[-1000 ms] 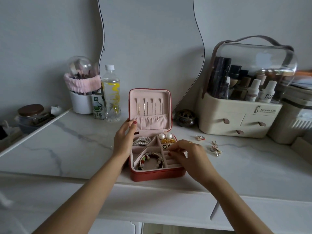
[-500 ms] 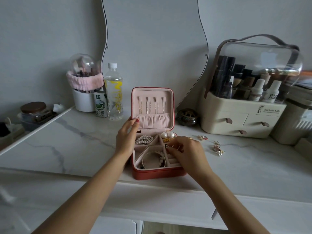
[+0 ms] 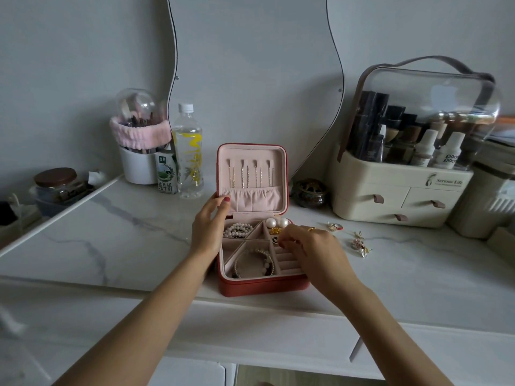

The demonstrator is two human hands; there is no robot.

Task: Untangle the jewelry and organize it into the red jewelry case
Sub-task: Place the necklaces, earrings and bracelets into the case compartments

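Note:
The red jewelry case (image 3: pixel 262 286) stands open near the counter's front edge, its pink lid upright with several chains hanging inside. Its tray holds a pearl bracelet (image 3: pixel 237 229), two pearl earrings (image 3: pixel 276 222), gold pieces and a beaded bracelet (image 3: pixel 254 261). My left hand (image 3: pixel 209 224) rests against the case's left side, thumb on the lid. My right hand (image 3: pixel 312 250) hovers over the ring-slot section with fingers curled; what the fingertips pinch is too small to make out. Loose rings (image 3: pixel 334 226) and a brooch-like piece (image 3: pixel 360 243) lie on the counter to the right.
A cosmetics organizer (image 3: pixel 401 196) with drawers stands at the back right, a small round dark pot (image 3: pixel 308 193) beside the case lid. A water bottle (image 3: pixel 187 151), a milk carton (image 3: pixel 166 175) and a brush cup (image 3: pixel 138 162) stand at the back left. A wavy mirror leans on the wall.
My right hand has shifted slightly towards the back of the ring-slot section. The left hand stays on the case's left side and the camera has drifted a little.

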